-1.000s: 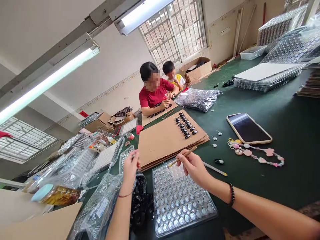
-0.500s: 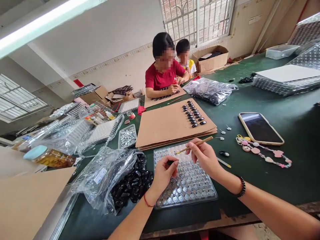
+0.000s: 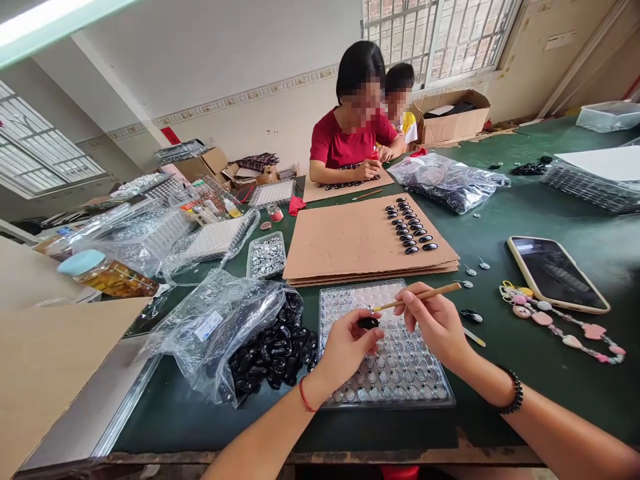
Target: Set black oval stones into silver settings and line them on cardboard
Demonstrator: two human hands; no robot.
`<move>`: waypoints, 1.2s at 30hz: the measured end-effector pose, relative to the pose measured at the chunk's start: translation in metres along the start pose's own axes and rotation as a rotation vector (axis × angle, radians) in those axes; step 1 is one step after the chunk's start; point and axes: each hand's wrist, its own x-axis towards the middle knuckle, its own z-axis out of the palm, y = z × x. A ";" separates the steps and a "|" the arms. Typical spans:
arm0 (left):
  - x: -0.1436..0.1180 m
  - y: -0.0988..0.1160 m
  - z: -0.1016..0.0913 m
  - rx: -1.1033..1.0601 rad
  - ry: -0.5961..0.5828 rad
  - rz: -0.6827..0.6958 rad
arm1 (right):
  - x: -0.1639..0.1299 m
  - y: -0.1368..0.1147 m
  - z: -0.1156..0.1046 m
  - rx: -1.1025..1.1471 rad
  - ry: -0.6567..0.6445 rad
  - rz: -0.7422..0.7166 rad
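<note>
Green felt is covering the table point(image 3: 550, 193), and its worn near edge is running just below the clear blister tray point(image 3: 395, 373), leaving only a narrow strip of open room there; wider bare felt is lying to the right of the tray, before the phone point(image 3: 557, 273) and bead chain point(image 3: 565, 327). Left hand point(image 3: 345, 350) is hovering over the tray's upper part, its grip pinched on a black oval stone point(image 3: 369, 323) whose long axis is lying roughly left to right. Right hand point(image 3: 437, 323) is keeping its grip clamped on a thin wooden stick point(image 3: 425, 295), which is slanting up to the right, its lower tip pointing at the stone. An open plastic bag of black stones point(image 3: 265, 347) is touching the tray's left side, and stacked cardboard sheets point(image 3: 360, 243) are lying just beyond.
</note>
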 end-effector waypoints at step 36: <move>0.007 0.000 -0.008 0.053 0.004 0.029 | -0.010 0.005 -0.006 -0.365 -0.195 -0.364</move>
